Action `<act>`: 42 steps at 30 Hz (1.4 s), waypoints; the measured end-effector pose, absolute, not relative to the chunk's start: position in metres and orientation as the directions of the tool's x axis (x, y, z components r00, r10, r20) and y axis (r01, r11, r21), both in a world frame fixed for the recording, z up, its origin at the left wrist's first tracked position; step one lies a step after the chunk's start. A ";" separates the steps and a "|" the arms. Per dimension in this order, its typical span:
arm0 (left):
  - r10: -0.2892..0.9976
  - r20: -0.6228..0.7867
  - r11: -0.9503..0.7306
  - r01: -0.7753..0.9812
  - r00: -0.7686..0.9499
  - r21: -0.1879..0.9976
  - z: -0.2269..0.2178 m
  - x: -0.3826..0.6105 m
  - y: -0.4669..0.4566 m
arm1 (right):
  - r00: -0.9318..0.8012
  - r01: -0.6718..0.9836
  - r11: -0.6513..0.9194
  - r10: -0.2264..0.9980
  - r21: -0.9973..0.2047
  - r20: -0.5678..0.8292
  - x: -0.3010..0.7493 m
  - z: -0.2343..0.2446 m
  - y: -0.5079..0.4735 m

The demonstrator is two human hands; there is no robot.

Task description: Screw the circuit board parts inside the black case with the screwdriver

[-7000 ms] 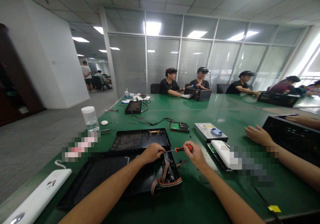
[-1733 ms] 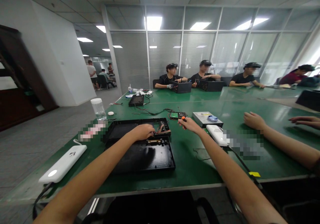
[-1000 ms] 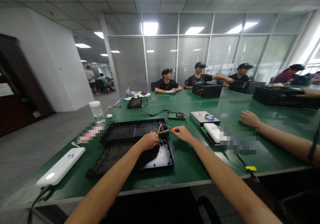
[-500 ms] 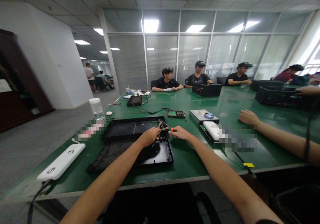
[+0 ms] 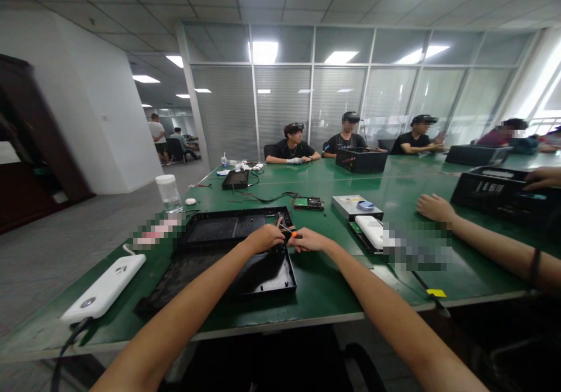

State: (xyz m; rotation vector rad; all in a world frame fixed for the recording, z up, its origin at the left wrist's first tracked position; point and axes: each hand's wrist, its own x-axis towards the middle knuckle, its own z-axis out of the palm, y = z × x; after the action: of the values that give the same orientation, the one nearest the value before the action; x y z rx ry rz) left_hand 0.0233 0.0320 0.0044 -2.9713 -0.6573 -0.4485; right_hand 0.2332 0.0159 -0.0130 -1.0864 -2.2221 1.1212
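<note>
An open black plastic case (image 5: 267, 284) lies before me in two hinged-looking halves. Bunched wires (image 5: 279, 222) show at the right end of its far half. My left hand (image 5: 265, 238) is closed beside those wires, over the case; its fingertips face away, so what they grip is hidden. From the right, my right hand (image 5: 310, 240) grips a screwdriver (image 5: 294, 234) with an orange part on its handle. Its thin shaft points left and away, toward the wires. Both hands almost meet at the case's right edge.
A white power bank (image 5: 105, 287) lies left, a clear jar (image 5: 169, 193) behind it. To the right are a metal drive (image 5: 350, 205) and a white device (image 5: 370, 231). A circuit board (image 5: 309, 203) sits beyond the case. A neighbour's arm (image 5: 477, 234) reaches in from the right.
My right hand and the screwdriver have moved left, closer to my left hand. The near half of the case has shifted slightly left. The neighbour's black box at right has tilted or turned.
</note>
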 end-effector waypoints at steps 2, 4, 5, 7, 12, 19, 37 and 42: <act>0.412 0.324 -0.906 0.421 0.852 0.045 -0.001 0.021 0.033 | -0.515 0.479 0.378 0.852 -0.792 0.095 0.238 -0.012 0.020; 0.412 0.362 -0.907 0.415 0.836 0.073 -0.006 0.018 0.032 | -0.405 0.517 0.373 0.899 -0.770 0.164 0.244 -0.013 0.025; 0.408 0.372 -0.908 0.411 0.834 0.074 -0.008 0.016 0.031 | -0.357 0.541 0.367 0.915 -0.757 0.189 0.247 -0.014 0.027; 0.396 0.372 -0.912 0.405 0.840 0.057 -0.011 0.014 0.029 | -0.296 0.586 0.360 0.929 -0.726 0.223 0.251 -0.018 0.031; 0.381 0.350 -0.918 0.394 0.856 0.035 -0.009 0.014 0.027 | -0.253 0.618 0.387 0.922 -0.685 0.294 0.250 -0.022 0.033; 0.403 0.396 -0.903 0.428 0.825 0.029 -0.011 0.017 0.025 | -0.242 0.605 0.386 0.922 -0.696 0.301 0.248 -0.016 0.028; 0.350 0.390 -0.936 0.334 0.852 0.111 -0.004 0.014 0.021 | -0.112 0.267 0.412 0.911 -0.871 0.396 0.281 0.016 0.021; 0.464 0.383 -0.886 0.422 0.799 0.194 -0.004 0.014 0.021 | -0.048 0.347 0.490 0.861 -0.800 0.506 0.272 0.013 0.021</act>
State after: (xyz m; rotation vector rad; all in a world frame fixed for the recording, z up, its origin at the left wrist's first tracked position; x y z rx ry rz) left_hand 0.0139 0.0208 -0.0040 -3.0724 -0.7587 -0.6956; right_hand 0.2718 0.0207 0.0128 -1.0572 -1.6288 0.5806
